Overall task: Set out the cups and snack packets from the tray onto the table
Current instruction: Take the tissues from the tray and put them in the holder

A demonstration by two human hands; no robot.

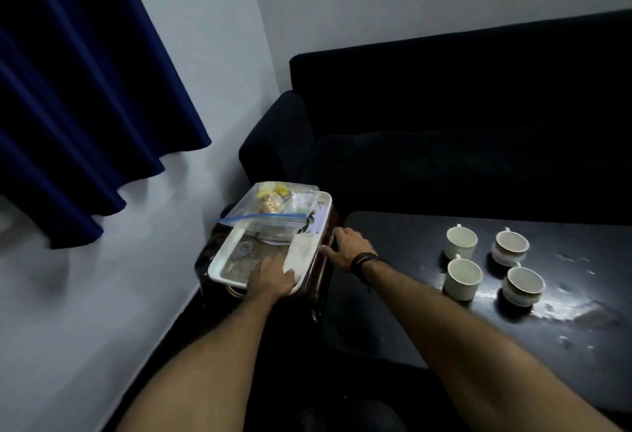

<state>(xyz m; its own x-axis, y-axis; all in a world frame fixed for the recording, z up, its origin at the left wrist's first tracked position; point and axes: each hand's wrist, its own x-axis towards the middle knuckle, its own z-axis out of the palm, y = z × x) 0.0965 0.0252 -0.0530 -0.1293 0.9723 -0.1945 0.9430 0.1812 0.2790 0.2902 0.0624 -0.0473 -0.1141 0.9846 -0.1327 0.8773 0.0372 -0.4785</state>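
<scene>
A white tray sits on a small dark wooden side table left of the black table. Clear zip snack packets with a blue seal lie in the tray's far half. My left hand grips the tray's near right corner, thumb over the rim. Just right of the tray, my right hand is at the side table's edge with fingers spread and nothing in it. Several white cups stand on the black table, among them one plain cup and one banded cup.
A dark sofa runs behind both tables, its arm close to the tray's far end. A blue curtain hangs at the left against the white wall. The black table's surface shows wet or glossy patches at the right.
</scene>
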